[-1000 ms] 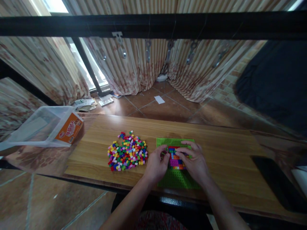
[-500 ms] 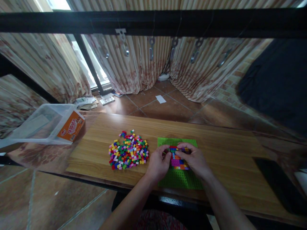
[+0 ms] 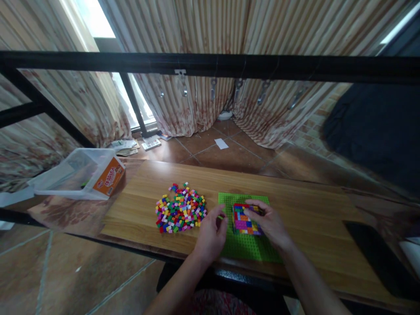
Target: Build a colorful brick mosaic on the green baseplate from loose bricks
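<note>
A block of multicoloured toy bricks [image 3: 244,224] rests on the green studded baseplate [image 3: 251,253]. My right hand [image 3: 271,223] grips the block at its right side, thumb on the top and fingers around the far right edge, which they hide in part. Left of the block, apart from it, my left hand [image 3: 211,234] hovers over the baseplate's left edge. Its thumb and forefinger are curved with a gap between them, and I see nothing held there. A pile of small loose bricks [image 3: 180,210] in many colours lies just left of this hand.
The wooden tabletop [image 3: 305,214] carries all this. At the far left stands a clear plastic box [image 3: 75,192] with an orange label. A black flat object [image 3: 377,249] lies at the right end. Beyond the table a dark metal bar [image 3: 210,65] crosses before striped curtains [image 3: 197,26].
My left hand has let go of the block's left side and drawn back to the left. My right hand stays on the block. The camera view has tilted upward a little.
</note>
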The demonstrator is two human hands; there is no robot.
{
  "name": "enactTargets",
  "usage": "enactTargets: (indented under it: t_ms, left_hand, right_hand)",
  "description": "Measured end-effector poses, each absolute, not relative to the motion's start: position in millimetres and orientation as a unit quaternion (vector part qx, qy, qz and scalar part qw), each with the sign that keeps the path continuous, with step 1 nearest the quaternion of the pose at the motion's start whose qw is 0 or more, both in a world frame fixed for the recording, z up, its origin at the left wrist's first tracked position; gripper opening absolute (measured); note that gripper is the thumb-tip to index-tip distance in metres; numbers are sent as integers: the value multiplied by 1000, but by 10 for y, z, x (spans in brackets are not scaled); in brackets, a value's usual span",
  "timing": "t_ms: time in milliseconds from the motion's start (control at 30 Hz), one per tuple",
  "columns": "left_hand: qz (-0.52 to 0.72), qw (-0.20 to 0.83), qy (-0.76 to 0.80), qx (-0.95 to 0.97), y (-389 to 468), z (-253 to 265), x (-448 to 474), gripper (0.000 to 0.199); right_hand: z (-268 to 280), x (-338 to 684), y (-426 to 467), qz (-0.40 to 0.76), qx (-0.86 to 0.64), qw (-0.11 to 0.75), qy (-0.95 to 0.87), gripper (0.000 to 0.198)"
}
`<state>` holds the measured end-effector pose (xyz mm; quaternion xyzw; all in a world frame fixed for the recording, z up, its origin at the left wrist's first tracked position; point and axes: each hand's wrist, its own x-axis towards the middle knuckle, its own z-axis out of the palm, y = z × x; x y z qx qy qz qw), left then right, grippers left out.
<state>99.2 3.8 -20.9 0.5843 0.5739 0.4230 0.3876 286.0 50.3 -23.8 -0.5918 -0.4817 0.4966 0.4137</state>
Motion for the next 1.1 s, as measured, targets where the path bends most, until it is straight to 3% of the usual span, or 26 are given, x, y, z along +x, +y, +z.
enactTargets:
  t_ms: [233,433,733,867,1000,1100]
  left_hand:
    - [408,239,689,549,-656,-319,175,20]
    - [308,143,754,562,-791,-428,-160,16]
    - [225,135,774,576,-577,-344,-138,11]
    - [250,130,769,574,-494,-369,-141,11]
    - [290,152,755,568,-448,-385,-163,12]
    - [343,187,738,550,-475,-376,-164,13]
  right_hand:
    - [-7,2818,122,337,-620,488,-513,30]
    - [24,2128,-129,320,-513,345,-718,16]
    - [-371,1673,-3,224,-521,247,-786,11]
    - [-391,1598,9,185,-538,234,-788,18]
    - [-422,1570,23,169,-534,242,-792,5]
    - [-435,1591,22,179,-526,248,-793,9]
